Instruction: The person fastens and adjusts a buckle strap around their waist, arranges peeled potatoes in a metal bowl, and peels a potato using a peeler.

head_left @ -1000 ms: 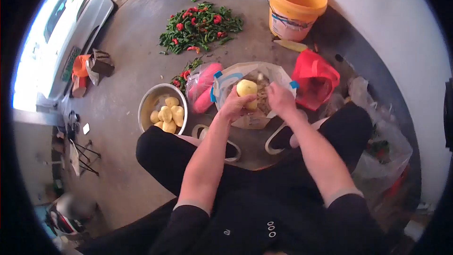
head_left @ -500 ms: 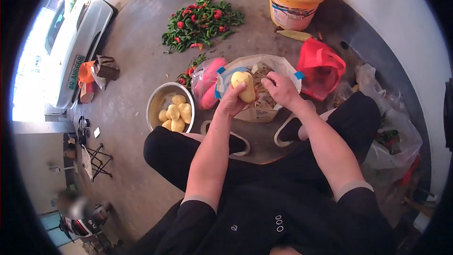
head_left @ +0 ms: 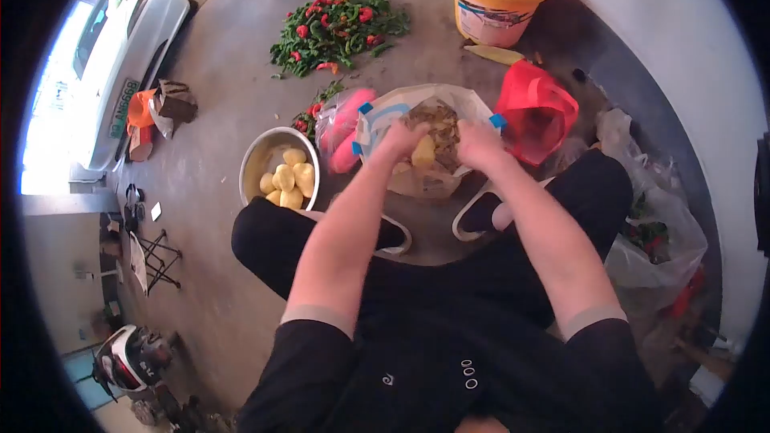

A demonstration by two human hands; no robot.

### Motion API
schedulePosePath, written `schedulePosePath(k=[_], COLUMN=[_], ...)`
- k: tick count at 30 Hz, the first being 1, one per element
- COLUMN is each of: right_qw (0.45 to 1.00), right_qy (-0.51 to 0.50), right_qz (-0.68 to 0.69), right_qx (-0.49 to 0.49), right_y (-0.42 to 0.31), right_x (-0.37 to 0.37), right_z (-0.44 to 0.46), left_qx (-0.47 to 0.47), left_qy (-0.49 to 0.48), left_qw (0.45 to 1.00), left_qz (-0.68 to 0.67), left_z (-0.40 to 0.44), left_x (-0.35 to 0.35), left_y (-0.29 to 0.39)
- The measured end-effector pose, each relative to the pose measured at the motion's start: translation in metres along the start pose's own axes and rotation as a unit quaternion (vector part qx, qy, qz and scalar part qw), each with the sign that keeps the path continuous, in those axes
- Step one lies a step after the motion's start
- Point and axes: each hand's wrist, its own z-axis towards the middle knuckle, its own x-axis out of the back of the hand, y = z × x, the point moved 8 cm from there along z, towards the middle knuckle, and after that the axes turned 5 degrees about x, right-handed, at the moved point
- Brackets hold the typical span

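Note:
A paper bag point(head_left: 429, 186) with blue tabs stands open between my feet, with brown peelings point(head_left: 442, 124) inside. My left hand point(head_left: 401, 143) reaches over its left side, its fingers closed and blurred at the upper left of a peeled yellow potato point(head_left: 423, 152). Over the right side of the bag is my right hand point(head_left: 479, 144), with its fingertips pointing down at the peelings; what it holds, if anything, is hidden. A metal bowl point(head_left: 248, 173) with several peeled potatoes point(head_left: 285, 179) sits left of the bag.
Green and red peppers point(head_left: 341, 30) lie heaped on the floor ahead. A pink item in clear plastic point(head_left: 341, 124) is left of the bag. On the right are a red bag point(head_left: 536, 112), a yellow bucket point(head_left: 497, 12) and a clear plastic bag point(head_left: 654, 248).
The potato has gone from upright in my left hand to lower over the peelings. My left hand has turned over, palm down. The view has shifted slightly.

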Motion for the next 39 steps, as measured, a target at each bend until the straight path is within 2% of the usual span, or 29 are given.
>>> schedulePosePath(k=[3, 4, 5, 7, 8, 9, 12, 13, 16, 21, 23, 25, 28, 30, 33, 35, 38, 39], right_qw=[0.993, 0.992, 0.983, 0.964, 0.960, 0.967, 0.954, 0.957, 0.932, 0.932, 0.924, 0.921, 0.914, 0.920, 0.929, 0.929, 0.922, 0.921], right_qy=[0.041, 0.022, 0.081, 0.070, 0.096, 0.057, 0.112, 0.071, 0.060, 0.123, 0.167, 0.221, 0.243, 0.207, 0.156, 0.167, 0.193, 0.171], right_qz=[0.101, 0.117, 0.143, 0.216, 0.236, 0.226, 0.233, 0.245, 0.313, 0.326, 0.334, 0.315, 0.316, 0.325, 0.332, 0.328, 0.336, 0.345], right_qx=[0.035, 0.052, 0.084, 0.141, 0.114, 0.098, 0.155, 0.135, 0.170, 0.097, 0.076, 0.058, 0.070, 0.072, 0.054, 0.025, 0.004, -0.059], right_y=[0.021, 0.014, 0.016, 0.025, 0.026, 0.019, 0.029, 0.036, 0.041, 0.063, 0.071, 0.066, 0.055, 0.042, 0.033, 0.041, 0.079, 0.081], right_x=[0.033, 0.066, 0.084, 0.105, 0.123, 0.143, 0.172, 0.173, 0.181, 0.227, 0.242, 0.254, 0.264, 0.251, 0.227, 0.220, 0.221, 0.208], right_z=[0.014, 0.005, 0.003, 0.011, 0.001, -0.011, -0.028, -0.025, -0.025, -0.090, -0.114, -0.148, -0.187, -0.211, -0.240, -0.259, -0.286, -0.294], left_qx=[0.007, 0.009, 0.010, 0.004, -0.003, -0.009, -0.036, -0.044, -0.062, -0.042, -0.014, -0.060, -0.064, -0.036, 0.025, 0.062, 0.110, 0.124], left_qy=[-0.042, -0.061, -0.084, -0.114, -0.124, -0.137, -0.163, -0.167, -0.162, -0.101, -0.110, -0.060, -0.034, -0.053, -0.132, -0.208, -0.328, -0.360], left_qw=[0.984, 0.968, 0.947, 0.905, 0.885, 0.867, 0.832, 0.824, 0.820, 0.835, 0.852, 0.860, 0.892, 0.930, 0.982, 0.976, 0.918, 0.898], left_qz=[-0.175, -0.245, -0.309, -0.410, -0.448, -0.478, -0.530, -0.540, -0.545, -0.539, -0.512, -0.502, -0.446, -0.362, -0.137, 0.034, 0.195, 0.222], left_z=[-0.010, -0.018, -0.028, -0.048, -0.058, -0.067, -0.092, -0.103, -0.131, -0.168, -0.192, -0.202, -0.225, -0.243, -0.273, -0.297, -0.340, -0.354], left_x=[0.041, 0.056, 0.070, 0.102, 0.117, 0.126, 0.150, 0.160, 0.185, 0.233, 0.244, 0.258, 0.277, 0.277, 0.267, 0.255, 0.229, 0.219], left_y=[0.012, 0.016, 0.021, 0.029, 0.031, 0.035, 0.049, 0.051, 0.056, 0.046, 0.039, 0.032, 0.029, 0.028, 0.025, 0.022, 0.013, 0.010])
